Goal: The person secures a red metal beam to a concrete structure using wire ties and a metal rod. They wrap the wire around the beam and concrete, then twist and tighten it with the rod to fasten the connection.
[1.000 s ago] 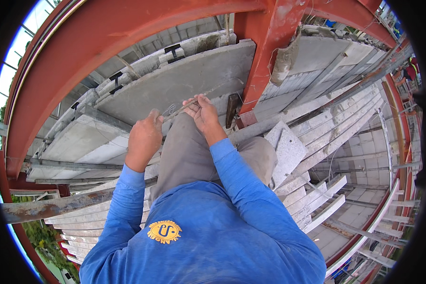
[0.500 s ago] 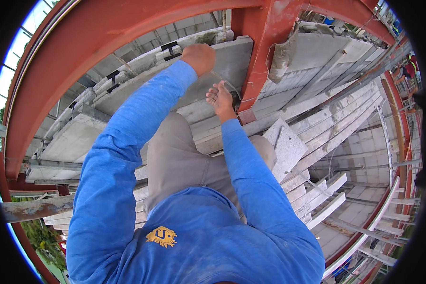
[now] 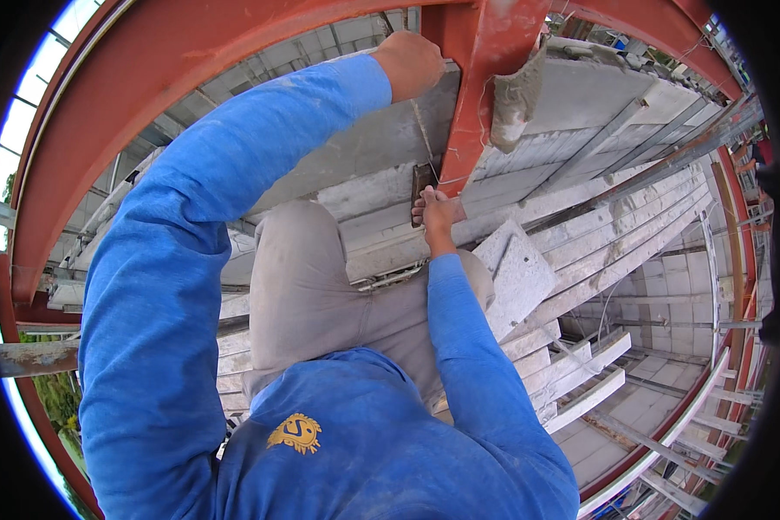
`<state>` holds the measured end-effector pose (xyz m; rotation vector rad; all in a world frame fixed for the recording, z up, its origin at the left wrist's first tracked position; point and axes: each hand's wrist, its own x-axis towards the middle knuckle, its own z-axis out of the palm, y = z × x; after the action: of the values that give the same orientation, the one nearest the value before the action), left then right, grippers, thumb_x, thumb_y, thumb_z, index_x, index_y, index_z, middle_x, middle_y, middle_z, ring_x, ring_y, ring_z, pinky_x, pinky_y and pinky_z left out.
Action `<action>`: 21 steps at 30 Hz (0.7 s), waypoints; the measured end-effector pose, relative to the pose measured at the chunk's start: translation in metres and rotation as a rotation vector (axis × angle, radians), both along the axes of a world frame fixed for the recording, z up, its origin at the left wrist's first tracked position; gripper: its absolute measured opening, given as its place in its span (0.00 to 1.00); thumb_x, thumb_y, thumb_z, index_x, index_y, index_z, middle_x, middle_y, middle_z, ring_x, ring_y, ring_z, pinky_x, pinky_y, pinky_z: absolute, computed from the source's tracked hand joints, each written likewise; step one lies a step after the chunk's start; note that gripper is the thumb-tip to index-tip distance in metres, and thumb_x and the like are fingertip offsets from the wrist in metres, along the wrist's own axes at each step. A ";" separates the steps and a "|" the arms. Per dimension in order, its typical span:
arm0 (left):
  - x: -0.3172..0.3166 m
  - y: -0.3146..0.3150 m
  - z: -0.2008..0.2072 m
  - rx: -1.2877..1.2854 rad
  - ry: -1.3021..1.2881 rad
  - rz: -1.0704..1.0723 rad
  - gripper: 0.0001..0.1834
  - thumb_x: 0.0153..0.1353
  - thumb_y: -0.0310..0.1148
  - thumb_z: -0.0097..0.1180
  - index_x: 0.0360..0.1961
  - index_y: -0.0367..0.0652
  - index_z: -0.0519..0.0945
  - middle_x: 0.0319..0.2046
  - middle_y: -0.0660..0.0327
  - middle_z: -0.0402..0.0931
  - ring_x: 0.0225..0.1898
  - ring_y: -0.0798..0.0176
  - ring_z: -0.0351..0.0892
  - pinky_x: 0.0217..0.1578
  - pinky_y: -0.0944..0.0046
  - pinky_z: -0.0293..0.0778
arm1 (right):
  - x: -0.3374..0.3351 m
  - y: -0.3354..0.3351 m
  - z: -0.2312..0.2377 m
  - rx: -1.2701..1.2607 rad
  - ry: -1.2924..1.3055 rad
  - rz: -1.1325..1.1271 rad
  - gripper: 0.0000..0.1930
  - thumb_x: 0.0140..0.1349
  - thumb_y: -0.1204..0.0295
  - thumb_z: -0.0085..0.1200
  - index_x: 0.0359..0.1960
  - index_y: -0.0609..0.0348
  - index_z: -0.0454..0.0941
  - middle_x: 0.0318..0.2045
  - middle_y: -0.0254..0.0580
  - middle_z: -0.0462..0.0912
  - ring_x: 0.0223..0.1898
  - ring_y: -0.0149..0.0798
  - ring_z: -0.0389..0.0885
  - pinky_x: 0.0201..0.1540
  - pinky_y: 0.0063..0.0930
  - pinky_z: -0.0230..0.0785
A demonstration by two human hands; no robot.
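Note:
My left hand (image 3: 410,66) is closed in a fist high up at the top edge of a grey wall panel (image 3: 368,143), beside a red steel column (image 3: 475,113). A thin cord (image 3: 421,126) hangs down from it along the panel; the fist hides its upper end. Lower down, my right hand (image 3: 439,211) is at the foot of the column with its fingers curled inward; what they hold, if anything, is hidden. Right by those fingertips, a small dark brown block-like piece (image 3: 422,180) stands against the panel, close to the cord's lower end.
A curved red beam (image 3: 173,65) arches overhead. Rough grey material (image 3: 518,100) clings to the column's right side. A speckled pale slab (image 3: 516,269) lies by my right knee, near stacked long panels (image 3: 620,221). A metal pipe (image 3: 667,160) crosses at right; a rusty pipe (image 3: 39,357) is at left.
My left hand has moved up and right, toward the column. My right hand has dropped lower and slightly right, to the column's foot. The cord now hangs closer to vertical.

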<state>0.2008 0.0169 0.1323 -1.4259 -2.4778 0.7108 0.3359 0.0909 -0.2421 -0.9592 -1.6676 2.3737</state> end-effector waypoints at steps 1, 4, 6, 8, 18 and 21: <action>0.001 0.007 0.002 -0.031 0.007 -0.011 0.11 0.62 0.29 0.61 0.43 0.43 0.93 0.43 0.53 0.91 0.46 0.49 0.92 0.42 0.49 0.87 | 0.003 0.001 -0.004 -0.011 -0.024 0.000 0.17 0.80 0.58 0.53 0.40 0.60 0.82 0.28 0.38 0.82 0.22 0.32 0.82 0.21 0.28 0.74; 0.002 0.026 -0.003 -0.067 0.046 -0.029 0.12 0.61 0.31 0.62 0.43 0.45 0.93 0.42 0.55 0.91 0.46 0.49 0.92 0.39 0.47 0.87 | 0.003 0.001 -0.006 0.033 -0.055 0.105 0.17 0.80 0.57 0.53 0.43 0.59 0.81 0.28 0.35 0.82 0.23 0.32 0.82 0.23 0.28 0.74; -0.004 0.038 -0.003 -0.086 0.044 -0.014 0.13 0.61 0.31 0.63 0.44 0.46 0.93 0.43 0.55 0.91 0.46 0.47 0.92 0.39 0.44 0.86 | 0.003 0.002 -0.005 0.131 -0.036 0.162 0.16 0.79 0.57 0.54 0.43 0.59 0.82 0.28 0.37 0.83 0.24 0.34 0.83 0.25 0.30 0.75; -0.011 0.046 -0.005 -0.087 0.031 0.002 0.13 0.61 0.31 0.64 0.45 0.46 0.93 0.45 0.54 0.91 0.46 0.46 0.91 0.39 0.42 0.86 | -0.003 0.007 -0.004 0.272 0.011 0.171 0.16 0.78 0.59 0.55 0.41 0.61 0.84 0.29 0.41 0.86 0.26 0.40 0.86 0.27 0.35 0.78; -0.036 0.051 -0.022 -0.082 0.005 -0.109 0.15 0.59 0.32 0.65 0.47 0.46 0.93 0.44 0.55 0.91 0.46 0.44 0.90 0.36 0.39 0.82 | -0.081 -0.009 0.039 1.174 0.300 -0.016 0.37 0.74 0.69 0.57 0.76 0.78 0.53 0.63 0.79 0.73 0.70 0.71 0.69 0.72 0.52 0.63; -0.031 0.044 -0.020 -0.064 -0.056 -0.043 0.15 0.59 0.32 0.65 0.47 0.46 0.93 0.41 0.57 0.90 0.43 0.45 0.89 0.30 0.38 0.78 | -0.104 -0.021 0.064 1.215 0.323 -0.113 0.32 0.76 0.68 0.54 0.72 0.77 0.58 0.59 0.80 0.76 0.64 0.74 0.73 0.67 0.54 0.68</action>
<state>0.1701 0.0610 0.1121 -1.5377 -2.4787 0.7586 0.2317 0.0694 -0.1786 -0.3664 -2.2374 0.9445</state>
